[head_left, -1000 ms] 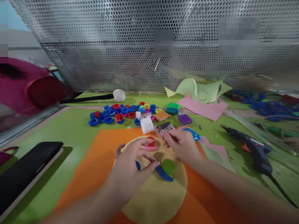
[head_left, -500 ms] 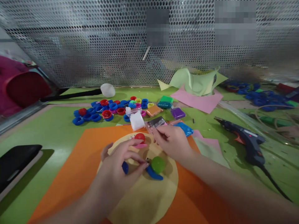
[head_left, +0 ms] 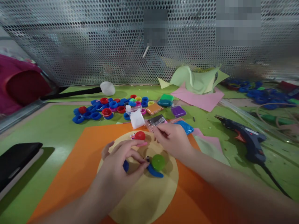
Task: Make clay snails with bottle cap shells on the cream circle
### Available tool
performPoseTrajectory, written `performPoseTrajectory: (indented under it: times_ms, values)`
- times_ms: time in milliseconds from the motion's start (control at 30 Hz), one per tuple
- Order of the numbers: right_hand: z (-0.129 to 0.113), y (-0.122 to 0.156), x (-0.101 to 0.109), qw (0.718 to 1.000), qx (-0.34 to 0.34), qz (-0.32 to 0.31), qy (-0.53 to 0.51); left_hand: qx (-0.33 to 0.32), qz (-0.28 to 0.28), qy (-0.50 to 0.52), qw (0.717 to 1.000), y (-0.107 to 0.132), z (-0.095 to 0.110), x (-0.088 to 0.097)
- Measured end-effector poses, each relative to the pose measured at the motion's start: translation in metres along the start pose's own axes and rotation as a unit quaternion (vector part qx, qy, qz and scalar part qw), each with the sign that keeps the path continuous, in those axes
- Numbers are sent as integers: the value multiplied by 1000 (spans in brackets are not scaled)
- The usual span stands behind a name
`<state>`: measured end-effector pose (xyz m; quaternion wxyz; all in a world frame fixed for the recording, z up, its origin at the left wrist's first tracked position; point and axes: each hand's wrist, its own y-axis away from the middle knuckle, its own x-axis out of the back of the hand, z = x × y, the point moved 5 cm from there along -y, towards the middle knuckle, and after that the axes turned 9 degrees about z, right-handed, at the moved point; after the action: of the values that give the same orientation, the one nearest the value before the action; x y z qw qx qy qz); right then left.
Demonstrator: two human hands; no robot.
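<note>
My left hand (head_left: 119, 168) reaches over a round yellow paper (head_left: 140, 199) and pinches the head end of a curved blue clay piece (head_left: 155, 172) between thumb and forefinger. Small dark-and-white eyes (head_left: 148, 158) show just above those fingertips. Against the blue piece lies a green bottle cap (head_left: 158, 162). A red cap (head_left: 140, 136) with eyes and pink clay sits farther back, partly covered by my left hand. Behind my left fingers a dark blue round piece (head_left: 125, 166) peeks out. My right hand (head_left: 173, 138) is closed by the black clay packet (head_left: 157, 120); what its fingertips hold is hidden.
The yellow circle lies on orange paper (head_left: 77, 168). Behind are a heap of bottle caps (head_left: 95, 115), a white clay packet (head_left: 137, 119) and other coloured packets. A glue gun (head_left: 249, 140) rests at right, a black phone-like object (head_left: 17, 161) at left. Perforated metal (head_left: 105, 40) rises behind.
Both hands keep nearly the same pose and place. The view has shifted slightly; no object has visibly been taken or let go.
</note>
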<state>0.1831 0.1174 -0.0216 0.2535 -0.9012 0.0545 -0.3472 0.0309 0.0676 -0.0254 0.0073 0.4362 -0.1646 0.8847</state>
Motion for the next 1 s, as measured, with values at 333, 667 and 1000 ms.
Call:
performPoseTrajectory:
  times_ms: [333, 667, 1000]
  values:
    - [0, 1, -1, 1000, -4, -6, -5, -30, 3, -34, 999, -2, 2, 2]
    - [0, 1, 0, 1000, -6, -9, -4, -308, 68, -129, 940, 22, 24, 18]
    - [1, 1, -1, 1000, -6, -10, -1, -307, 72, -111, 943, 26, 25, 14]
